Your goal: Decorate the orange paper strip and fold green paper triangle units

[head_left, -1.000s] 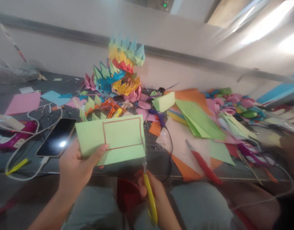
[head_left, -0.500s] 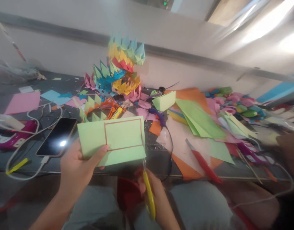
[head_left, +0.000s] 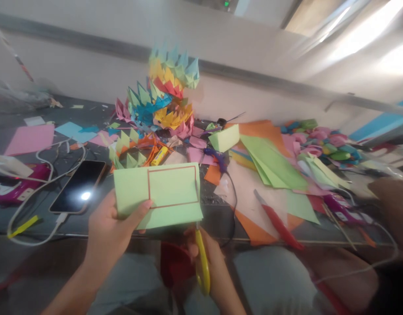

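Observation:
A folded light green paper (head_left: 173, 186) with a brown-red rectangle drawn on it is held up over the table's front edge. My left hand (head_left: 114, 227) grips its left end, thumb on the front near the drawn line. In my right hand (head_left: 209, 258) is a pair of scissors (head_left: 203, 267) with yellow handles, pointing upward. The scissors' blades are at the paper's right edge, beside the drawn rectangle; one blade shows against the front. My right fingers are wrapped round the handles and partly hidden.
A lit phone (head_left: 78, 186) on a white cable lies left. Folded paper crowns (head_left: 168, 92) are stacked behind. To the right are green sheets (head_left: 273, 162), a red-handled knife (head_left: 282, 223) and a purple device (head_left: 344, 210). Another person's arm (head_left: 390, 205) shows far right.
The green paper and my left hand have shifted slightly right and down. The scissors have stayed at the paper's right edge, and the paper's lower right corner now sticks out further.

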Tool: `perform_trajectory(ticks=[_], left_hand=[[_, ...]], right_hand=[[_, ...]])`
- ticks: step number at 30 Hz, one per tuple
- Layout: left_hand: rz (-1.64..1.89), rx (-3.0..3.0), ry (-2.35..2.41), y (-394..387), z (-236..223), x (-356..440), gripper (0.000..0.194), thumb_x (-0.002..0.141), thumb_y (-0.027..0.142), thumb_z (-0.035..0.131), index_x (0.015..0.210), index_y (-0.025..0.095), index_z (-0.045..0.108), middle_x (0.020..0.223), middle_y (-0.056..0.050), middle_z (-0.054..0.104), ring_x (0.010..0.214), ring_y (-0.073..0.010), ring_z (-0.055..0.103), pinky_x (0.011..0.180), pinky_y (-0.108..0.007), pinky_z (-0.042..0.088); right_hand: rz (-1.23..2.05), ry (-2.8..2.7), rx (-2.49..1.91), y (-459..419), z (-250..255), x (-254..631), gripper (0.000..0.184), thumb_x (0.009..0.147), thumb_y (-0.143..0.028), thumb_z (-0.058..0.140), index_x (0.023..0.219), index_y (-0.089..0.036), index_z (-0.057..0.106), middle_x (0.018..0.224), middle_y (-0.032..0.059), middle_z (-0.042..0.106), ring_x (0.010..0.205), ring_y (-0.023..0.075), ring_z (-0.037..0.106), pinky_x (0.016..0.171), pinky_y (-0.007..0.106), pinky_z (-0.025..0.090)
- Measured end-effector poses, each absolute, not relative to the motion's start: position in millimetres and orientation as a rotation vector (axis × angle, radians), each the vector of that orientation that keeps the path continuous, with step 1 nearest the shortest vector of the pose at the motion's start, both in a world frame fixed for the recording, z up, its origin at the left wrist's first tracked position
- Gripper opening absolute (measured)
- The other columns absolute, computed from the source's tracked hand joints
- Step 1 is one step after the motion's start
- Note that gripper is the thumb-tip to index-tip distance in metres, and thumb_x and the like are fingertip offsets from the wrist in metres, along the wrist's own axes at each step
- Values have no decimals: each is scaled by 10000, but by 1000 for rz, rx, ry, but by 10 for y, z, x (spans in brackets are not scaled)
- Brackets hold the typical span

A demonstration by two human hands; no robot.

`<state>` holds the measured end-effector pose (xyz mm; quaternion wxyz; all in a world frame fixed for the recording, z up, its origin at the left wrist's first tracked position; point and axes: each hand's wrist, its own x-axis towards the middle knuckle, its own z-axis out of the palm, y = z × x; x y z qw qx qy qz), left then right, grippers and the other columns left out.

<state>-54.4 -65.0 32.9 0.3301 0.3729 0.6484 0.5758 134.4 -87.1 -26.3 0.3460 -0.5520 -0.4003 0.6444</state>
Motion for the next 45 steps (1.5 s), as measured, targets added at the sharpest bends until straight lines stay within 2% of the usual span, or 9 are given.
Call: perform_trajectory(ticks=[7, 14, 17, 21, 26, 31, 36, 40, 45], left_hand=[[1429, 935, 1724, -673, 353, -556, 445, 572, 401, 760, 940, 180, 641, 692, -7, 709, 445, -150, 613, 364, -209, 523], [1430, 898, 1713, -708, 335, -574, 504, 562, 421, 764, 985, 177, 637, 729, -20, 718, 488, -169, 636, 373, -216, 528], [1425, 890, 1706, -725, 305, -590, 527, 549, 427, 773, 994, 178, 638, 766, -30, 721, 538, -181, 652, 395, -218, 539], [1428, 874, 1704, -748, 299, -584, 538, 549, 436, 771, 999, 174, 639, 729, -24, 714, 484, -165, 625, 363, -218, 520], [1428, 885, 1725, -769, 341, -547, 501, 569, 441, 757, 982, 180, 645, 734, -21, 716, 518, -173, 645, 398, -215, 534], [1416, 899, 1741, -784, 360, -527, 493, 584, 444, 745, 984, 174, 640, 749, -27, 718, 538, -181, 651, 400, -219, 535], [1382, 893, 1759, -809, 381, -510, 496, 588, 443, 743, 989, 170, 639, 772, -32, 720, 593, -189, 664, 453, -219, 553], [1340, 907, 1774, -824, 372, -516, 489, 594, 472, 732, 966, 166, 648, 739, -34, 714, 554, -186, 647, 407, -216, 526], [1343, 896, 1747, -841, 322, -537, 519, 583, 485, 738, 989, 175, 647, 792, -33, 719, 610, -181, 660, 512, -219, 559]], right_hand=[[1618, -1021, -1394, -865, -150, 1314, 395, 688, -503, 481, 861, -160, 571, 514, -37, 469, 441, 80, 376, 424, 189, 264], [1600, -1139, -1462, -848, -108, 1310, 294, 659, -378, 490, 840, -159, 565, 529, -37, 480, 429, 72, 377, 413, 178, 253], [1563, -1205, -1407, -848, -49, 1301, 231, 651, -362, 517, 776, -170, 548, 521, -40, 464, 435, 75, 365, 415, 181, 255], [1504, -1212, -1464, -849, 13, 1276, 194, 679, -367, 520, 710, -176, 516, 486, -46, 438, 425, 72, 340, 408, 178, 238], [1498, -1187, -1435, -861, -27, 1276, 195, 673, -373, 527, 642, -191, 465, 527, -29, 487, 463, 84, 409, 420, 176, 308], [1459, -1250, -1467, -881, -85, 1299, 95, 638, -245, 476, 585, -193, 417, 513, -36, 493, 445, 74, 406, 416, 171, 282], [1365, -1336, -1413, -863, -64, 1304, 54, 610, -233, 442, 586, -192, 417, 546, -21, 554, 483, 82, 429, 463, 178, 309], [1385, -1384, -1449, -853, -81, 1316, 76, 620, -237, 412, 633, -185, 466, 537, -14, 566, 447, 85, 407, 437, 188, 283], [1323, -1447, -1367, -854, -115, 1343, 149, 667, -268, 448, 727, -168, 541, 578, -1, 583, 550, 124, 486, 537, 210, 373]])
